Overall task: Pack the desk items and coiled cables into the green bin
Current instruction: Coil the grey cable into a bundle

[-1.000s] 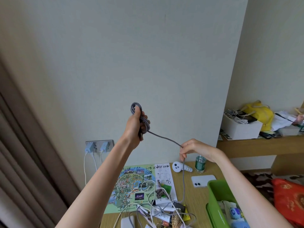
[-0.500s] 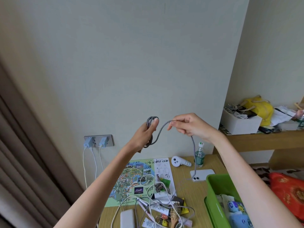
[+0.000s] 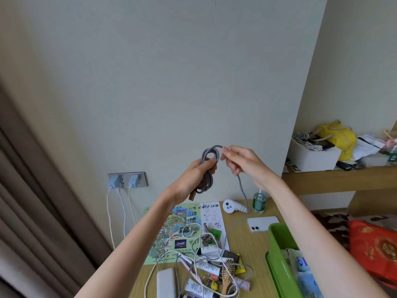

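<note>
Both hands are raised in front of the wall above the desk. My left hand [image 3: 198, 172] grips a coil of grey braided cable [image 3: 208, 168], its brown plug end hanging below the palm. My right hand [image 3: 240, 161] pinches the same cable's loose strand right beside the coil's top loop. The free tail hangs from the right hand down toward the desk. The green bin [image 3: 279, 261] stands at the desk's right end, with packets inside. Below lie tangled white cables [image 3: 193, 254], a wooden hairbrush [image 3: 227, 278], tubes and a white power bank [image 3: 165, 283].
A colourful map sheet [image 3: 182, 229], a white handheld controller [image 3: 231, 205], a green bottle [image 3: 259, 203] and a white phone [image 3: 261, 224] lie on the wooden desk. Two chargers sit in a wall socket [image 3: 127, 180]. A shelf on the right holds a white box [image 3: 311, 154] and yellow bag.
My right hand brought the loose strand up from near the desk to the coil, laying another loop. My left hand came down with the coil, and the hanging tail grew shorter.
</note>
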{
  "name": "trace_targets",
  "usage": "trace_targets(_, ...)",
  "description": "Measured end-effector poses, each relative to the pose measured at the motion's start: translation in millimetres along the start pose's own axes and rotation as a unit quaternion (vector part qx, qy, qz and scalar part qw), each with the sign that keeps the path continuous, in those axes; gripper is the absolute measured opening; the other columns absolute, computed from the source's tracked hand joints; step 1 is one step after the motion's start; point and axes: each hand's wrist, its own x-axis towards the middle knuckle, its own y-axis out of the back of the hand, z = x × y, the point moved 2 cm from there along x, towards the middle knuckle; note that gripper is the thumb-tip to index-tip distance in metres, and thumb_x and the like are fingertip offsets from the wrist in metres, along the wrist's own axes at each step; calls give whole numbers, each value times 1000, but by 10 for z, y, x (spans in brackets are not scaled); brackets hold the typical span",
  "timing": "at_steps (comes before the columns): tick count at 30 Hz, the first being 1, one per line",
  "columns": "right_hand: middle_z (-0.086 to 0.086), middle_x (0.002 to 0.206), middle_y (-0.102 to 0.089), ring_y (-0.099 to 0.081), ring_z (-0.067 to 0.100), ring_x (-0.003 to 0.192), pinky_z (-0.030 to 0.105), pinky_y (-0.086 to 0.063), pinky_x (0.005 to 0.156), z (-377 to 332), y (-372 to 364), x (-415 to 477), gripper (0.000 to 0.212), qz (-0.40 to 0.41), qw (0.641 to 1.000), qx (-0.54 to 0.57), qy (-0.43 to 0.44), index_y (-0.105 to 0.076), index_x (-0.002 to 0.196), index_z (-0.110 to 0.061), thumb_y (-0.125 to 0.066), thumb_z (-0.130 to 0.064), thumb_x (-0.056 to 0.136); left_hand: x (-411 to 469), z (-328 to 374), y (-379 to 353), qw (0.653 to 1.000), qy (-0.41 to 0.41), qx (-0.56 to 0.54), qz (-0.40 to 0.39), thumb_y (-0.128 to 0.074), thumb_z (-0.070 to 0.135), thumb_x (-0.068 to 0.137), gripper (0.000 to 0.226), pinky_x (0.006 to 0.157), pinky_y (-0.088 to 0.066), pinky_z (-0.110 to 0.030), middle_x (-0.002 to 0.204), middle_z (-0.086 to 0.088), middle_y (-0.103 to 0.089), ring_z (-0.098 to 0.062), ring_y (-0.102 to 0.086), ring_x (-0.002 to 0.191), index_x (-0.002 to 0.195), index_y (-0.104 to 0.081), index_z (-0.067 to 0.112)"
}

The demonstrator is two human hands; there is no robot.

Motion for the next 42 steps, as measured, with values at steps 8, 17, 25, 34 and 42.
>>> trace_targets(8, -5, 54, -31, -28, 10, 46, 19, -29, 44, 508, -285, -311, 40, -4, 994, 81, -69, -58, 73, -13, -45, -38, 101, 38, -399, 20, 992, 32, -101, 69, -44, 34, 101, 32, 47, -25, -25, 75, 4, -42, -10, -32, 51, 111, -68, 15)
trace_targets(17, -2, 45, -31, -22, 13, 39, 24, -19, 40, 803, -526, -441, 47, -16, 987, 109, -115, -56, 60, -12, -52, -43, 95, -13, -749, -257, 982, 31, -183, 23, -49, 42, 94, 36, 58, -23, -36, 64, -20, -55, -36, -39, 71, 100, -68, 12)
trace_targets(25, 4, 47, -30, -26, 16, 41, 28, -25, 43, 1399, -634, -705, 52, -18, 995, 22, -93, -55, 65, -7, -45, -44, 100, -64, -1327, -497, 980, 52, -166, 95, -51, 38, 95, 26, 49, -29, -28, 56, 0, -52, -16, -46, 47, 75, -57, 20)
trace_targets(34, 9, 65, -65, -53, 14, 61, 31, -43, 65, 2247, -548, -1124, 27, -93, 968, -225, -61, -68, 62, -15, -73, -32, 83, -263, -2033, -511, 951, 32, -249, 183, -45, 29, 100, 28, 54, -39, -21, 68, 5, -47, -10, -43, 57, 75, -52, 19)
trace_targets(42, 3, 101, -73, -65, 16, 99, 32, -46, 95, 2459, -558, -1726, 5, -74, 949, -308, -11, -77, 85, -19, -78, -17, 80, -994, -2245, -498, 970, -12, -113, 216, -47, 33, 98, 24, 47, -27, -22, 68, 2, -43, -10, -35, 51, 78, -51, 19)
